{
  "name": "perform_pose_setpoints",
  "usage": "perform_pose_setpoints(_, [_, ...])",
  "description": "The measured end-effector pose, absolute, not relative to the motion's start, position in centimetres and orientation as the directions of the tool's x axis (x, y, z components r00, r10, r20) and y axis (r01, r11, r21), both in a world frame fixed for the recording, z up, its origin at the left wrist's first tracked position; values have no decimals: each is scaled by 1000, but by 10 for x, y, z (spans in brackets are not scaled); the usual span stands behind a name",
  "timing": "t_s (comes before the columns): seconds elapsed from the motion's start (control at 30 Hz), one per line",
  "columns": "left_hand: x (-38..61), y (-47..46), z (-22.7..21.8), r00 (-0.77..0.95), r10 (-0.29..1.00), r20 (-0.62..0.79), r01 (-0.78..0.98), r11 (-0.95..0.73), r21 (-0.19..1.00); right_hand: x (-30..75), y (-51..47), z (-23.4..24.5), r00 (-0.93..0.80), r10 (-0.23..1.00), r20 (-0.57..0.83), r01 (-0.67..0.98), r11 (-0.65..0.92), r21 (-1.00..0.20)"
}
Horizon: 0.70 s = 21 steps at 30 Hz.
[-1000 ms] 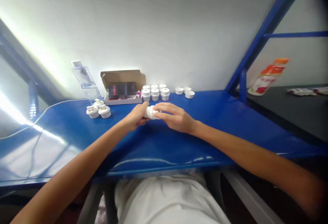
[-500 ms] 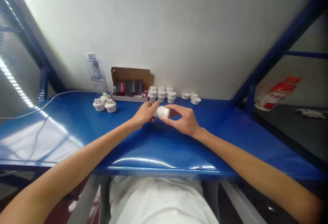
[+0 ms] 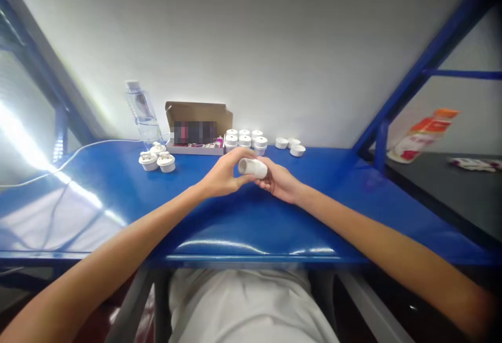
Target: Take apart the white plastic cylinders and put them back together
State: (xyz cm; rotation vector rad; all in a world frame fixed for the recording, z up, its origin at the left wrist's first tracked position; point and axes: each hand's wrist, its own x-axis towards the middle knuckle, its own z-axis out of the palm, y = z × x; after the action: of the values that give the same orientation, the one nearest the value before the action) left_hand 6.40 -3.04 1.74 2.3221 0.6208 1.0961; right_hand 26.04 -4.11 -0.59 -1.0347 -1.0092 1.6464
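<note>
A white plastic cylinder (image 3: pixel 253 168) is held between my two hands above the blue table, lying on its side with a hollow end facing left. My left hand (image 3: pixel 227 172) curves round the hollow end, index finger above and thumb below. The fingers of my right hand (image 3: pixel 280 180) close on the other end and partly hide it. Just behind my hands stand several white lidded round pieces (image 3: pixel 260 143) in rows. Farther right sit 3 shallow white cups (image 3: pixel 297 150).
On the left are 3 white round pieces with prongs on top (image 3: pixel 166 162), near a clear water bottle (image 3: pixel 141 110) and a white cable (image 3: pixel 84 146). An open cardboard box (image 3: pixel 223 118) stands against the wall. A red-and-white bottle (image 3: pixel 423 136) is on a dark surface at right.
The cylinder has been turned so its hollow end now faces left towards me. My left hand has opened round that end, and my right fingers have shifted to grip the right end.
</note>
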Motion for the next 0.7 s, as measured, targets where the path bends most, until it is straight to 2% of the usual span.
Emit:
perform_pose_setpoints(0.07, [65, -26, 12, 487, 704, 517, 192, -664, 723, 259, -41, -7, -182, 979, -96, -238, -139, -961])
perform_pose_setpoints(0.13, [67, -22, 8, 452, 814, 365, 219, -498, 839, 258, -41, -9, -130, 991, 42, -174, 19, -985])
perform_pose_setpoints(0.2, [67, -20, 5, 473, 854, 216, 233, -357, 905, 258, -42, -11, -88, 973, 215, -77, 208, -975])
perform_pose_setpoints(0.23, [67, -21, 5, 499, 845, 190, 224, -338, 914, 258, -42, -12, -75, 954, 291, -27, 289, -957])
perform_pose_setpoints(0.27, [66, -22, 6, 525, 825, 210, 207, -363, 909, 259, -42, -12, -73, 937, 342, 17, 344, -939])
perform_pose_setpoints(0.33, [66, -24, 8, 548, 762, 345, 187, -514, 837, 261, -42, -12, -88, 931, 355, 69, 362, -930])
perform_pose_setpoints(0.43, [64, -28, 12, 573, 628, 526, 262, -749, 609, 263, -42, -10, -100, 954, 284, 73, 291, -954])
perform_pose_setpoints(0.53, [63, -31, 14, 607, 548, 576, 332, -833, 443, 264, -40, -10, -93, 950, 299, 85, 307, -948])
perform_pose_setpoints(0.6, [63, -33, 15, 609, 548, 573, 340, -833, 435, 263, -40, -11, -84, 938, 337, 106, 344, -933])
perform_pose_setpoints(0.7, [65, -37, 16, 567, 620, 542, 342, -776, 530, 263, -44, -9, -63, 920, 387, 129, 392, -911])
